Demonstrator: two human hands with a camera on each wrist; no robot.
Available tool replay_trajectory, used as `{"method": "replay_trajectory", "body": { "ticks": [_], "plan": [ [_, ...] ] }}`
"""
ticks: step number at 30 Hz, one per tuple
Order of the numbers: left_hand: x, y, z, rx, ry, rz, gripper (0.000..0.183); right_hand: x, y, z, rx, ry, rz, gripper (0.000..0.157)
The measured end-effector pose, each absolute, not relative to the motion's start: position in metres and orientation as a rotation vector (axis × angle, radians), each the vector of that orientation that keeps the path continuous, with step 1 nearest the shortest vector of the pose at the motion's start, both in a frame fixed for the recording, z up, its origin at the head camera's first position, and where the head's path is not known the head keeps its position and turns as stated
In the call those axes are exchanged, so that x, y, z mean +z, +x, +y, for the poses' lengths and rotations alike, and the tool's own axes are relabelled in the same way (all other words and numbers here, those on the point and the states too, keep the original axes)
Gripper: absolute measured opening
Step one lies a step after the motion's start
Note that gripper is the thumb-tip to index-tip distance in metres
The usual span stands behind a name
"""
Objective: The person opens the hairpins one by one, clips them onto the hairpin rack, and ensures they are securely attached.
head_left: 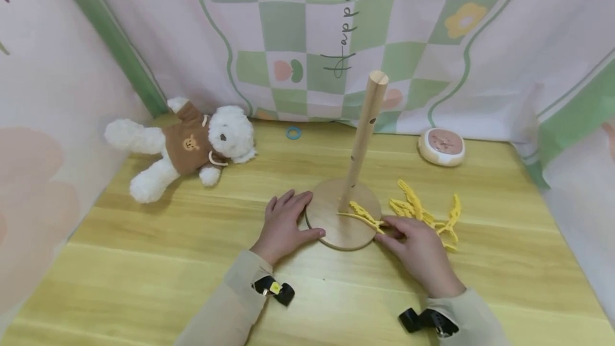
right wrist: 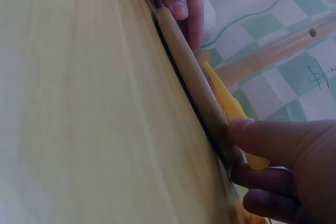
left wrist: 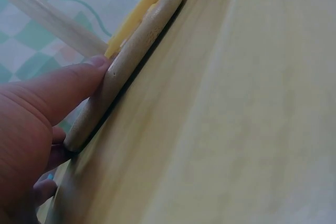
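Observation:
A round wooden base (head_left: 331, 234) stands on the table with a wooden post (head_left: 363, 138) rising from it, tilted in the head view; dark holes show along the post. My left hand (head_left: 287, 226) holds the base by its left edge, the thumb at the front and the fingers further back. Between thumb and fingers, my right hand (head_left: 420, 247) pinches a yellow branch-shaped piece (head_left: 363, 219), which lies over the right part of the base. In the right wrist view the thumb presses on this yellow piece (right wrist: 228, 98). More yellow branch pieces (head_left: 408, 202) lie just beyond the right hand.
A white plush dog (head_left: 189, 146) in a brown top lies at the back left. A small blue ring (head_left: 293, 132) and a round white-and-pink device (head_left: 442, 147) sit near the back edge. A printed curtain (head_left: 283, 25) hangs behind the table (head_left: 158, 276).

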State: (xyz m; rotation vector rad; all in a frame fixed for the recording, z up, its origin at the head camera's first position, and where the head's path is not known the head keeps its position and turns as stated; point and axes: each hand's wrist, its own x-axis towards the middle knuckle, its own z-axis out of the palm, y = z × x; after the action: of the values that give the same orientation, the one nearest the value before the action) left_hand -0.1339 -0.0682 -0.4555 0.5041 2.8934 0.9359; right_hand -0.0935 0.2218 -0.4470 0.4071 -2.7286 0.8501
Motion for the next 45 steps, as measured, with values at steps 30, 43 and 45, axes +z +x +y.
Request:
{"method": "replay_trajectory", "body": {
  "ticks": [30, 43, 45],
  "plan": [
    [-0.458, -0.136, -0.07, 0.925, 0.529, 2.889, 0.09, -0.444, -0.108, 0.191, 0.873, 0.439, -2.715, 0.032],
    [-0.455, -0.135, -0.07, 0.931, 0.517, 2.875, 0.09, -0.442, -0.111, 0.195, 0.886, 0.405, -2.784, 0.034],
    [-0.455, -0.136, -0.07, 0.936, 0.514, 2.872, 0.09, -0.44, -0.111, 0.199, 0.9, 0.395, -2.793, 0.037]
  ]
}}
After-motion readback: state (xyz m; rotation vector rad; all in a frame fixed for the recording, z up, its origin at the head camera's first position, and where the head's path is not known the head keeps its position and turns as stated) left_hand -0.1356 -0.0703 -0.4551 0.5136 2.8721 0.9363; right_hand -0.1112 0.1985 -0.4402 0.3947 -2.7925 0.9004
